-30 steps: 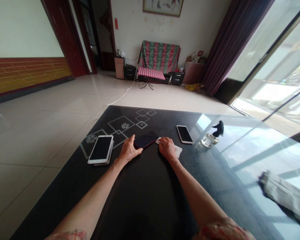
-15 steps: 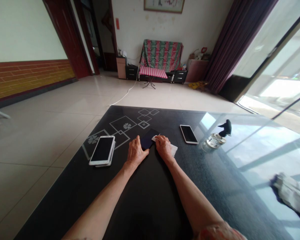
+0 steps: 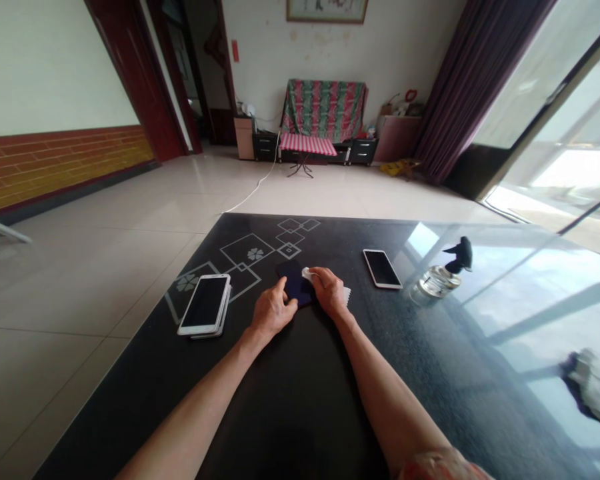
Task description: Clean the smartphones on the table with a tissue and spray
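Observation:
A dark blue phone (image 3: 296,285) lies on the black table between my two hands. My left hand (image 3: 271,308) grips its near left side, with the thumb at the lower edge and the fingers at the left edge. In my right hand (image 3: 329,291) is a white wiping cloth (image 3: 347,295), pinched by the fingertips. A bunched tip of the cloth shows at the phone's upper right, and its zigzag edge sticks out right of the hand. Whether the cloth tip presses on the phone's face or its edge, I cannot tell.
Left of my hands lies a stack of white phones (image 3: 205,305). Another white phone (image 3: 383,269) lies to the right, beside a clear spray bottle (image 3: 440,279) with a black trigger head. A crumpled grey-white cloth (image 3: 597,383) sits at the far right of the table (image 3: 300,393).
The blue phone has turned, its far end swinging from right to left. My right hand still pinches the cloth, which is now more bunched at the fingertips. The view has shifted slightly.

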Demonstrator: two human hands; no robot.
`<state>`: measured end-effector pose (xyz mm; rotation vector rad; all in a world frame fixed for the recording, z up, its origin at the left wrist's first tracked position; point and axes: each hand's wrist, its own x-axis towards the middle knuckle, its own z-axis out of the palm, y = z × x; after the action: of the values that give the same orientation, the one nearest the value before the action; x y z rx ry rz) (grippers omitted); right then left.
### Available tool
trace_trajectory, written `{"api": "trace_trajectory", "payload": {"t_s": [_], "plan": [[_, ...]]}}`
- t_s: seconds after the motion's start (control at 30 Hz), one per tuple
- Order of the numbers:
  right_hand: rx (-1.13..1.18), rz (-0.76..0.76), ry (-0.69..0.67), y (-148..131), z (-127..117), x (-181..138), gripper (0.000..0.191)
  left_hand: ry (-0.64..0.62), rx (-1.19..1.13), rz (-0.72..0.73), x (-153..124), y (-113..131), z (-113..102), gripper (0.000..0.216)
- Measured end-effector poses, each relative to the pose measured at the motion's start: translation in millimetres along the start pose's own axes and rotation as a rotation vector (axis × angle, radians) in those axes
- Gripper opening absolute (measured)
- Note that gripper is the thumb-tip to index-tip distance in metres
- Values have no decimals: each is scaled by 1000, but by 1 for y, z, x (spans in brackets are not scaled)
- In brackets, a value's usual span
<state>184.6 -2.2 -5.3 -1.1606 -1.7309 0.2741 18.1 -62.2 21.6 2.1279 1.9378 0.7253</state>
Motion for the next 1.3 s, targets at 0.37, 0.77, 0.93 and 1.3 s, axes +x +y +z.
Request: {"api": "trace_trajectory", "payload": {"t_s": [0.37, 0.77, 0.93, 1.3], "plan": [[-113, 163, 239, 11, -2, 1, 27, -434, 238, 567, 61, 4, -19, 87], [-117, 172, 255, 6, -3, 2, 26, -449, 172, 628, 75, 11, -14, 60], [-115, 155, 224, 4, -2, 1, 26, -534, 145, 591, 66, 4, -25, 62], [-182, -54, -194, 9, -20, -4, 29, -349, 15, 585, 54, -15, -25, 52]]}}
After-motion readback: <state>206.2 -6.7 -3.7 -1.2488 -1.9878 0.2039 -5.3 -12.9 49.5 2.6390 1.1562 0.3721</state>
